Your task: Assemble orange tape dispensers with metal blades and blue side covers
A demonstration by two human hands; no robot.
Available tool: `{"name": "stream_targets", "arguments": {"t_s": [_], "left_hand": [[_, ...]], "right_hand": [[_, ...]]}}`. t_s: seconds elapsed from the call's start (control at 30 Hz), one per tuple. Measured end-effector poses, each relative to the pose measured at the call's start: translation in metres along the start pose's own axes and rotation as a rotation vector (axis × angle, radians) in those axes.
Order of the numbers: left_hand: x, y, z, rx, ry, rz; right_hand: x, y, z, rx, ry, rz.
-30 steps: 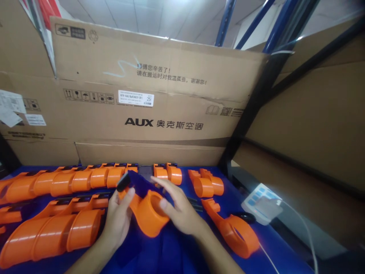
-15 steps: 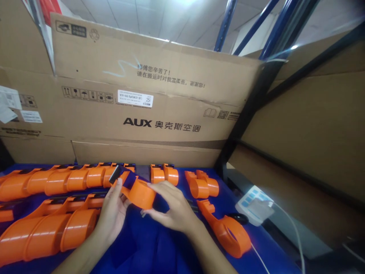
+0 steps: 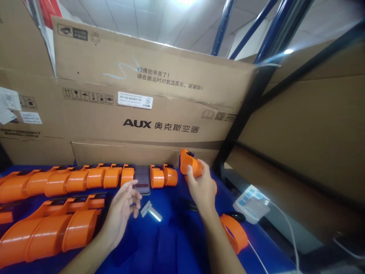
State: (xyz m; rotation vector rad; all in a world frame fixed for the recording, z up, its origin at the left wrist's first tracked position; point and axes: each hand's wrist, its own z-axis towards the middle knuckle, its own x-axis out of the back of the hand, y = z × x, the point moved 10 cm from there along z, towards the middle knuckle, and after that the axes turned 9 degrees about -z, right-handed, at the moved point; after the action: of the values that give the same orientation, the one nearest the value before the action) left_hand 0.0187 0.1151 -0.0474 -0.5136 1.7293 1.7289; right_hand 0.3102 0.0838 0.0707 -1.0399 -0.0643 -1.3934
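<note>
My right hand (image 3: 202,188) is wrapped round an orange plastic tape dispenser (image 3: 188,164) with a dark blue end, at the back right of the blue surface. Other orange parts under this hand are partly hidden by it. My left hand (image 3: 125,205) holds nothing, its fingers apart and loosely curled. A small T-shaped silver metal piece (image 3: 151,211) lies just right of my left fingers. Beyond them is a dark flat phone-like object (image 3: 142,180), between orange dispensers in the back row. My right forearm covers part of a larger orange dispenser (image 3: 235,234).
More orange dispensers (image 3: 78,179) stand in a back row, with larger-looking ones (image 3: 51,232) nearer at left. A white power strip (image 3: 252,203) with a cable sits at right. A cardboard wall (image 3: 159,99) closes the back, beside a dark rack post (image 3: 238,123).
My right hand has carried the dispenser away from my left hand to the back right. My left hand has let go of it. The silver piece now lies uncovered on the blue surface.
</note>
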Motion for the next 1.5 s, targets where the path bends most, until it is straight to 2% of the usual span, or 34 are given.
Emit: {"name": "stream_targets", "arguments": {"t_s": [0.2,0.37,0.5,0.67,0.83,0.9,1.07,1.5], "left_hand": [[-0.003,0.000,-0.002,0.006,-0.023,0.018],[-0.007,-0.001,-0.004,0.021,-0.031,0.017],[-0.009,-0.001,-0.005,0.037,-0.036,0.003],[-0.006,0.002,-0.005,0.034,-0.007,-0.030],[-0.002,-0.001,-0.002,0.053,0.005,-0.032],[-0.002,-0.003,-0.002,0.062,-0.002,-0.021],[-0.002,-0.005,-0.003,0.067,0.000,-0.020],[-0.004,-0.007,-0.004,0.108,0.038,-0.007]], "right_hand": [[-0.030,0.000,-0.002,0.149,-0.146,-0.276],[-0.046,0.001,-0.007,0.195,-0.198,-0.334],[-0.045,-0.001,-0.007,0.194,-0.190,-0.347],[-0.021,-0.001,-0.001,0.168,-0.089,-0.334],[-0.023,0.016,0.000,0.141,-0.241,-0.681],[-0.028,0.020,-0.002,0.150,-0.302,-0.751],[-0.040,0.023,-0.006,0.192,-0.385,-0.738],[-0.057,0.039,-0.005,0.168,-0.420,-0.583]]}}
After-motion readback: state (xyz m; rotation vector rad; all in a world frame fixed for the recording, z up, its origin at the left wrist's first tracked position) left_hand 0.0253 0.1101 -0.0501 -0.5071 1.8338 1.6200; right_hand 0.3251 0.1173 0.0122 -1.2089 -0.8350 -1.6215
